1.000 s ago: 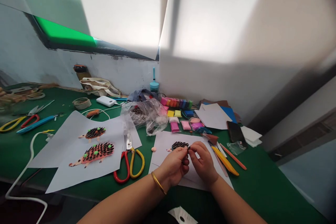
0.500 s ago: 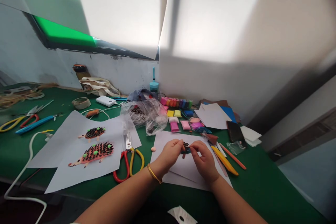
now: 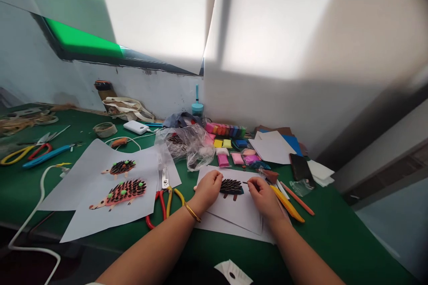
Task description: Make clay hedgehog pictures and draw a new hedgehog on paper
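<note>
A hedgehog figure with a dark blue clay body, brown legs and rows of dark seeds as spines lies on a white paper sheet. My right hand is just right of it, thumb and fingers pinching a small dark seed clear of the body. My left hand, with a gold bangle on the wrist, rests at the figure's left end and covers part of it. Its fingertips are closed together; whatever they hold is hidden.
Scissors lie left of my left arm, beside sheets with two finished-looking hedgehogs. Clay packets and a plastic bag sit behind. To the right are a yellow cutter, an orange stick and a phone.
My hands have drawn apart: the right moved right, off the figure, with a dark seed in its fingertips, and the left shifted left. More of the spiny back shows.
</note>
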The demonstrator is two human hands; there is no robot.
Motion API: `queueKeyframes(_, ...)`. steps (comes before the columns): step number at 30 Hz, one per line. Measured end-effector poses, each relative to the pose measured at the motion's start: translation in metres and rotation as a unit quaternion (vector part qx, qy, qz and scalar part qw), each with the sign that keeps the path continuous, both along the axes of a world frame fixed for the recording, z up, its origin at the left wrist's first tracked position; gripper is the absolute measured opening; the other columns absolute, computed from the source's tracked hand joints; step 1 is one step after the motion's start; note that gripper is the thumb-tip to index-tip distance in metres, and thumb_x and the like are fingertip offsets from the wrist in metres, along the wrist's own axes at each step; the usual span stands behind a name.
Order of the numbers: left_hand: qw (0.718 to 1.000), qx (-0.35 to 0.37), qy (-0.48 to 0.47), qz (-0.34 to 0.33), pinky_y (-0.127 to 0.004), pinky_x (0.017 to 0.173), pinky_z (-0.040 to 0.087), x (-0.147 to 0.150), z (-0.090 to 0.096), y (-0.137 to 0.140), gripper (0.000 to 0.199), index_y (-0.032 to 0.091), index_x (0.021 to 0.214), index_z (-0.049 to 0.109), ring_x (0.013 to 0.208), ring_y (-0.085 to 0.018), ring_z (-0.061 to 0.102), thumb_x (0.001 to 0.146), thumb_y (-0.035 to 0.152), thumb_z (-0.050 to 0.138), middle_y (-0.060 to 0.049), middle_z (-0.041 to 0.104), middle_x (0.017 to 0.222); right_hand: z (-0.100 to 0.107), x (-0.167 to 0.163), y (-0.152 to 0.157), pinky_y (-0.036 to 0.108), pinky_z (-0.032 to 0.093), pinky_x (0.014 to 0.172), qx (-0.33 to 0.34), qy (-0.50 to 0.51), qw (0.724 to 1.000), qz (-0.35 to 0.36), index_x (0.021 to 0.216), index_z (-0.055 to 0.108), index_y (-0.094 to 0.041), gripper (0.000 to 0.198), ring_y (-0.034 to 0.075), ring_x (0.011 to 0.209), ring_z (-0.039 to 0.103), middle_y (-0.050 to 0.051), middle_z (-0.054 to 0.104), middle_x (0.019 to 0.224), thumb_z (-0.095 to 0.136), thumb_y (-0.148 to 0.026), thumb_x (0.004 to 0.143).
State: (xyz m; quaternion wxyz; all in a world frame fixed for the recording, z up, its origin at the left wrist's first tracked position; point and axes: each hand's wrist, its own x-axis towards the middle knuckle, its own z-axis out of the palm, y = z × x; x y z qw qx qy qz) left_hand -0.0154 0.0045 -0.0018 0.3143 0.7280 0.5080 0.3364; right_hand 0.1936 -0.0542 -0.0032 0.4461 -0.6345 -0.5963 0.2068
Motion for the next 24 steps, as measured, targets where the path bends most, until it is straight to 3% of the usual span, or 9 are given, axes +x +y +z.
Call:
queueKeyframes(8, 1.0, -0.001, -0.012, 0.014, -0.03, 0.072, 0.039, -0.0006, -0.0003, 0.001, 0.027, 0.02, 0.084, 0.06, 0.081, -0.019, 0.056, 0.093, 0.034, 0.038, -0.003, 0.063, 0.082, -0.0004, 0.0005, -0.0013, 0.031, 0.042, 0.066, -0.042, -0.129, 0.991, 0.009, 0.078, 0.06, -0.022, 0.015, 0.021, 0.076, 0.057, 0.003, 0.064, 0.081, 0.047, -0.029, 0.082)
queueKeyframes(24, 1.0, -0.008, -0.002, 0.016, -0.029, 0.064, 0.037, -0.0003, -0.0014, -0.0009, 0.027, 0.022, 0.084, 0.059, 0.076, -0.018, 0.057, 0.093, 0.036, 0.038, -0.002, 0.062, 0.079, 0.0002, -0.0063, -0.002, 0.031, 0.042, 0.073, -0.037, -0.196, 0.979, 0.042, 0.083, 0.062, -0.022, 0.018, 0.02, 0.084, 0.059, 0.004, 0.066, 0.087, 0.045, -0.027, 0.088)
